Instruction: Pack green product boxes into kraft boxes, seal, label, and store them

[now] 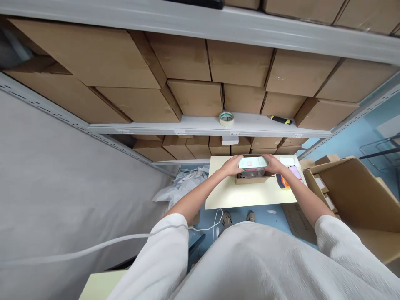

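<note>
Above the pale yellow table point(225, 195), a pale green flat-topped package point(254, 161) is held level at its two ends. My left hand point(231, 165) grips the left end, and my right hand point(272, 163) has its fingers round the right end. Directly beneath it stands an open brown cardboard box point(250, 180), with something clear and shiny showing inside. The package hides much of the box's opening, so I cannot tell whether it touches the rim. To the right of my right hand lie a phone with a lit screen point(296, 171) and a round orange and dark blue item point(283, 182).
Cardboard boxes point(195, 98) fill the shelves ahead. A tape roll point(226, 119) and a utility knife point(280, 120) lie on the shelf edge. A large open carton point(359, 187) stands at right, plastic bags point(187, 179) at left. A white cable point(125, 237) crosses the lower left.
</note>
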Tool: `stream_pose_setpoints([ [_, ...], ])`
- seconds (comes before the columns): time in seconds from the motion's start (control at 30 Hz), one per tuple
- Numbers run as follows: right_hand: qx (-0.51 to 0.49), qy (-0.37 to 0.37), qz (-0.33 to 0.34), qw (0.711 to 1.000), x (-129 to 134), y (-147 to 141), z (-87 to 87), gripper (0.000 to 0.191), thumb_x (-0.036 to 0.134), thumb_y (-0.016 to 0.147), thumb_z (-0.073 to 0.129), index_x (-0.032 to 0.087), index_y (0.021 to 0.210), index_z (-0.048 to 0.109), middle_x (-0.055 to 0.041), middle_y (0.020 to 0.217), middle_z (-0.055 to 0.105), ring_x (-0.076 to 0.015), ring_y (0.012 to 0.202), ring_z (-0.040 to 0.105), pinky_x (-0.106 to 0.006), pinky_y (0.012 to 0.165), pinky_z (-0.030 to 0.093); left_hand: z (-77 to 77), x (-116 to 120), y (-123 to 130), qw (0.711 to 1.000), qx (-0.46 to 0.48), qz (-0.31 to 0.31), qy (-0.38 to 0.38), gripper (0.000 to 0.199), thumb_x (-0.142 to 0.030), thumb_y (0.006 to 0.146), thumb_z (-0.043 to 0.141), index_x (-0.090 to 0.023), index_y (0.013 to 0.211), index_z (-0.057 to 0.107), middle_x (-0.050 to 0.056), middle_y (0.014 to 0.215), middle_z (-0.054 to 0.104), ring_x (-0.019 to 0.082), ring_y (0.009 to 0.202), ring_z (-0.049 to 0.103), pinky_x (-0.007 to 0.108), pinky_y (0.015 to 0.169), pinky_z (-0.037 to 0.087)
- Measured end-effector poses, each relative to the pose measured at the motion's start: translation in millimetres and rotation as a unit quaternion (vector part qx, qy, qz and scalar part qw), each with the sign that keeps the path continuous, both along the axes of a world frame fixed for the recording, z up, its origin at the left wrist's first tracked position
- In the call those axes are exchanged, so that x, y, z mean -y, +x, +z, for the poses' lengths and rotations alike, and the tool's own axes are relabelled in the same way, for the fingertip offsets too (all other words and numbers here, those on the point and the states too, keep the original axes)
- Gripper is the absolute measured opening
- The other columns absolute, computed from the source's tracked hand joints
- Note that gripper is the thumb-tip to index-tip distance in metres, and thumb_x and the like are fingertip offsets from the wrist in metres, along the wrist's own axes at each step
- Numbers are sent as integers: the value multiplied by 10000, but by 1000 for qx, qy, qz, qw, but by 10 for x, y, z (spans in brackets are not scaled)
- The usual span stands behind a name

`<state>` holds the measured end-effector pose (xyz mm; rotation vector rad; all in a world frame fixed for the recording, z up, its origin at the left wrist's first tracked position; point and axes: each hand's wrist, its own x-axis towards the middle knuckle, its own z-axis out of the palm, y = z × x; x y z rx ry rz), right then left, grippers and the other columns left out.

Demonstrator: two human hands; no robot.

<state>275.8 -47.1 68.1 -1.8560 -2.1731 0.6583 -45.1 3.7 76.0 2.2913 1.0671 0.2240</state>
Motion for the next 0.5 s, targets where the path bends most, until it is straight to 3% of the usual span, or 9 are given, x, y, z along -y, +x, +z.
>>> stream_pose_setpoints([
  [0.2, 39, -38, 9, 998, 33, -14, -142, 810, 226, 818, 872, 179, 1563, 557, -215, 1509, 610, -354, 1326, 631, -456, 1109, 516, -263, -2, 117, 996, -91, 3, 22, 642, -255, 849, 765, -217, 1465, 589, 146, 1458, 626, 355, 1320, 629, 430, 1046, 535],
  [0.33, 51, -34, 9, 998, 35, 19, -195, 634, 193, 918, 742, 153, 1533, 595, -205, 1478, 644, -328, 1311, 641, -428, 1095, 517, -314, 14, 110, 992, -113, 26, 51, 507, -229, 907, 697, -246, 1412, 663, 128, 1481, 635, 368, 1359, 597, 481, 1115, 490],
  [0.5, 15, 39, -6, 999, 45, 183, -200, 377, 224, 989, 614, 189, 1350, 716, -138, 1342, 716, -276, 1200, 680, -385, 1057, 536, -325, 54, 62, 992, -87, 70, 63, 440, -226, 956, 626, -281, 1386, 701, 108, 1463, 656, 355, 1413, 547, 504, 1163, 461],
])
